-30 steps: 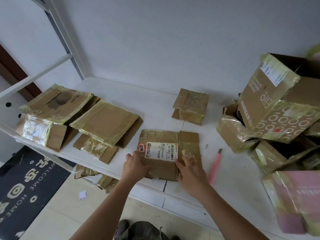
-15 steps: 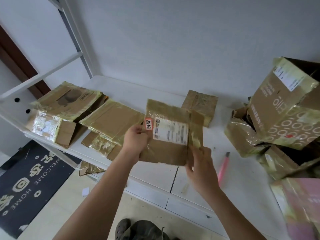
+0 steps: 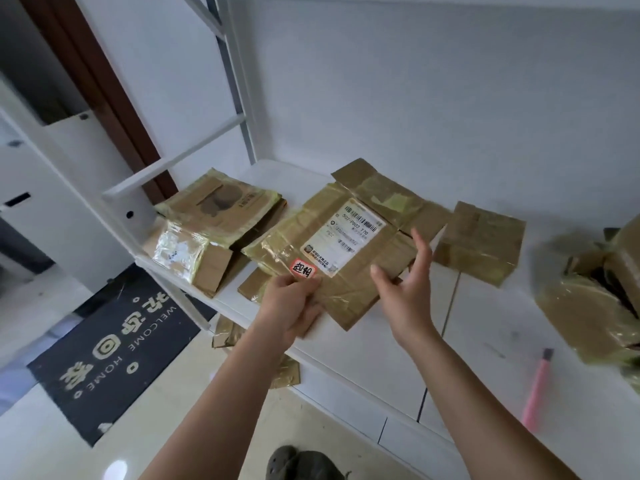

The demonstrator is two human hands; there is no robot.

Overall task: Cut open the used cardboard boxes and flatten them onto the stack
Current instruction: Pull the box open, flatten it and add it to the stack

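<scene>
Gripping a flattened box [image 3: 349, 244] by its near corner with your left hand [image 3: 291, 306], you hold it over the stack [image 3: 214, 216] on the table [image 3: 485, 323], right hand [image 3: 403, 289] open beside it.

Bare table [image 3: 460, 341] between flattened stack [image 3: 221, 216] and box pile [image 3: 595, 299].

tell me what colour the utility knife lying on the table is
Pink, with a dark tip; the utility knife shows in the head view.

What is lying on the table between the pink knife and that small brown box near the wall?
Nothing: in the head view, only bare white table, crossed by a dark seam, lies between the pink knife and the small brown box.
</scene>
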